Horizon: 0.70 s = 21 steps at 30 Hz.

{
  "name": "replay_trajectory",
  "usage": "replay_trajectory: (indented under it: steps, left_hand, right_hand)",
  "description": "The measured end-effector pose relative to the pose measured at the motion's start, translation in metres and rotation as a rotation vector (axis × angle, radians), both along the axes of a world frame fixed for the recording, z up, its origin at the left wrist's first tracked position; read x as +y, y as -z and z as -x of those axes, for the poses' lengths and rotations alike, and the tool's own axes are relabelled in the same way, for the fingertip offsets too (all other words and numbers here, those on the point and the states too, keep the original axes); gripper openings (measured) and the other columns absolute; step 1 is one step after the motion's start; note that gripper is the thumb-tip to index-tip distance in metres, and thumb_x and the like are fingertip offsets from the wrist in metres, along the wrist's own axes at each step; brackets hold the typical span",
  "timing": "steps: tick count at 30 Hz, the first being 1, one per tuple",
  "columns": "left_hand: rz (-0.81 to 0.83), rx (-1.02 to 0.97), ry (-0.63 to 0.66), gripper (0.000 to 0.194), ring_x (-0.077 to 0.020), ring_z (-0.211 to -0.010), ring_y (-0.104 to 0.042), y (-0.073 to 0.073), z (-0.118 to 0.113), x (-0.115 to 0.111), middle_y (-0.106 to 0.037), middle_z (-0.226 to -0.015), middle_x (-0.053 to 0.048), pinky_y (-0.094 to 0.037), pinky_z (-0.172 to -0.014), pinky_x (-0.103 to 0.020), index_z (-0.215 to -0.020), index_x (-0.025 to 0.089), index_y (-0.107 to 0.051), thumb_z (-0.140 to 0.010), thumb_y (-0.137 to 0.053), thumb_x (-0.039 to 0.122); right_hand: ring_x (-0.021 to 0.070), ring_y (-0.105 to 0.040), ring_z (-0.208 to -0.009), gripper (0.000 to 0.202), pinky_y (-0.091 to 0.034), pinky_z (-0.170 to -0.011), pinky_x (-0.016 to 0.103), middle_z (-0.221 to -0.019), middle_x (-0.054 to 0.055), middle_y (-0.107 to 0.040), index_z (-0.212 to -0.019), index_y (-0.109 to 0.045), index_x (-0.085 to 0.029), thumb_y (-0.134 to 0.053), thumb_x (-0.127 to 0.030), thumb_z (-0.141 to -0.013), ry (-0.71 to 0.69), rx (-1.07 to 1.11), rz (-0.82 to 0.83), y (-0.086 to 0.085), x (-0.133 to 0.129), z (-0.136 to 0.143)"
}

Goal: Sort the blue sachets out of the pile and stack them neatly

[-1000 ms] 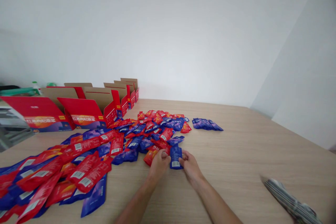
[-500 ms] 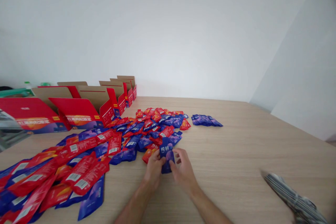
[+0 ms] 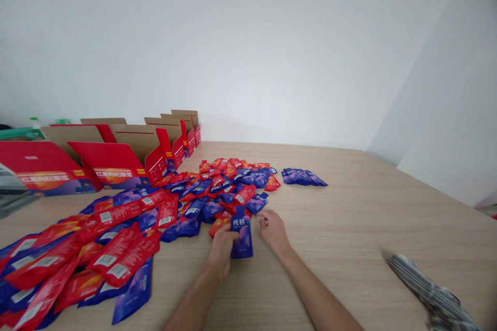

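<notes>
My left hand (image 3: 224,243) is closed on the left side of a blue pouch (image 3: 242,240), its thumb across the front. The pouch stands nearly upright, with white lettering and its narrow neck at the top. Just right of the pouch and apart from it, my right hand (image 3: 273,228) has loosely bent fingers and holds nothing that I can see. Behind and left of my hands spreads a heap of red and blue pouches (image 3: 202,186). An orange-red pouch (image 3: 217,226) lies partly hidden behind my left hand.
Red cardboard boxes (image 3: 116,163) with raised flaps line the table's left and back. A row of overlapping blue pouches (image 3: 303,177) lies right of the heap. At the lower right is a striped cloth-like thing (image 3: 430,289). A white wall (image 3: 279,51) rises behind the table (image 3: 349,238).
My right hand has let go of the blue pouch and moved slightly right and up. The left hand keeps hold of the pouch, whose front is now more exposed.
</notes>
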<state>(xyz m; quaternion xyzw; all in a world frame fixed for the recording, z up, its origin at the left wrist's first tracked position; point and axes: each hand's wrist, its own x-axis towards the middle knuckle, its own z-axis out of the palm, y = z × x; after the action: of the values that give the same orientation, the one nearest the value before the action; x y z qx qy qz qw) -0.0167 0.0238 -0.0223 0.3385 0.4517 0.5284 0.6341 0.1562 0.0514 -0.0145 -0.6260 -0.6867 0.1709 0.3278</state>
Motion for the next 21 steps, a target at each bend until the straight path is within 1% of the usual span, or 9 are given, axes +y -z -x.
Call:
replay_trajectory:
  steps: [1,3,5,7,10,12,15,17,21]
  left_hand:
    - [0.005,0.018,-0.006,0.024,-0.0146,-0.058,-0.06,0.001,0.001,0.001,-0.067,-0.065,0.0,-0.048,-0.059,-0.026,-0.082,0.014,-0.069,-0.058,-0.067,0.019]
    - [0.001,0.048,-0.011,0.024,-0.0143,-0.058,-0.059,0.0,0.002,0.003,-0.066,-0.065,0.0,-0.047,-0.061,-0.026,-0.082,0.014,-0.069,-0.059,-0.068,0.02]
    - [-0.009,0.072,-0.012,0.027,-0.0148,-0.06,-0.06,-0.002,0.001,0.003,-0.067,-0.066,0.0,-0.047,-0.063,-0.026,-0.084,0.014,-0.07,-0.058,-0.071,0.023]
    - [-0.013,0.081,-0.019,0.03,-0.0152,-0.062,-0.06,-0.003,0.001,0.003,-0.067,-0.068,-0.001,-0.046,-0.063,-0.026,-0.086,0.014,-0.07,-0.057,-0.073,0.025]
    - [-0.008,0.048,-0.039,0.032,-0.0148,-0.062,-0.06,-0.002,0.001,0.002,-0.067,-0.069,0.0,-0.045,-0.061,-0.025,-0.085,0.014,-0.069,-0.054,-0.074,0.022]
    - [-0.001,0.001,-0.044,0.032,-0.014,-0.062,-0.059,-0.001,0.001,0.002,-0.066,-0.068,0.0,-0.045,-0.061,-0.024,-0.085,0.014,-0.069,-0.053,-0.072,0.017]
    - [-0.012,-0.057,-0.029,0.029,-0.0125,-0.061,-0.058,0.0,0.0,0.0,-0.065,-0.068,0.0,-0.044,-0.06,-0.022,-0.084,0.014,-0.067,-0.055,-0.065,0.013]
    - [-0.007,-0.055,-0.002,0.025,-0.012,-0.059,-0.058,0.0,-0.002,-0.001,-0.065,-0.068,-0.001,-0.044,-0.059,-0.022,-0.083,0.014,-0.065,-0.058,-0.062,0.013]
    - [0.014,0.029,0.047,0.021,-0.0136,-0.06,-0.059,-0.001,-0.006,-0.003,-0.065,-0.07,-0.002,-0.047,-0.061,-0.025,-0.085,0.014,-0.064,-0.065,-0.062,0.021]
  right_hand:
    - [0.0264,-0.054,-0.116,0.034,-0.04,-0.099,0.037,-0.124,0.01,-0.062,-0.112,-0.068,-0.02,-0.057,-0.02,-0.079,0.017,-0.043,-0.014,0.0,0.009,0.002]
    - [0.0319,-0.041,-0.128,0.054,-0.035,-0.104,0.043,-0.141,0.012,-0.049,-0.127,-0.059,-0.021,-0.064,-0.02,-0.073,0.039,-0.121,-0.024,0.002,0.024,0.007]
    - [0.0357,-0.036,-0.131,0.062,-0.034,-0.103,0.05,-0.145,0.013,-0.045,-0.134,-0.053,-0.021,-0.065,-0.023,-0.073,0.041,-0.185,-0.016,0.003,0.035,0.014]
    - [0.0361,-0.04,-0.127,0.055,-0.036,-0.099,0.051,-0.138,0.015,-0.051,-0.132,-0.054,-0.02,-0.062,-0.024,-0.078,0.026,-0.234,-0.005,0.005,0.042,0.018]
    - [0.0313,-0.05,-0.118,0.039,-0.041,-0.096,0.045,-0.126,0.014,-0.061,-0.12,-0.063,-0.017,-0.052,-0.017,-0.083,-0.016,-0.285,-0.006,0.006,0.04,0.015]
    - [0.0266,-0.053,-0.115,0.04,-0.041,-0.098,0.039,-0.127,0.011,-0.062,-0.117,-0.065,-0.017,-0.045,-0.009,-0.083,-0.041,-0.303,-0.021,0.005,0.03,0.007]
    - [0.0206,-0.051,-0.119,0.057,-0.037,-0.105,0.034,-0.133,0.007,-0.06,-0.126,-0.059,-0.018,-0.037,0.001,-0.078,-0.058,-0.303,-0.066,0.004,0.005,-0.008]
    - [0.0191,-0.051,-0.12,0.062,-0.036,-0.107,0.033,-0.132,0.005,-0.06,-0.129,-0.057,-0.017,-0.035,0.003,-0.075,-0.083,-0.252,-0.144,0.003,-0.015,-0.016]
    - [0.0189,-0.055,-0.116,0.057,-0.039,-0.106,0.033,-0.124,0.006,-0.065,-0.125,-0.06,-0.018,-0.033,0.001,-0.079,-0.098,-0.155,-0.228,-0.001,-0.051,-0.021]
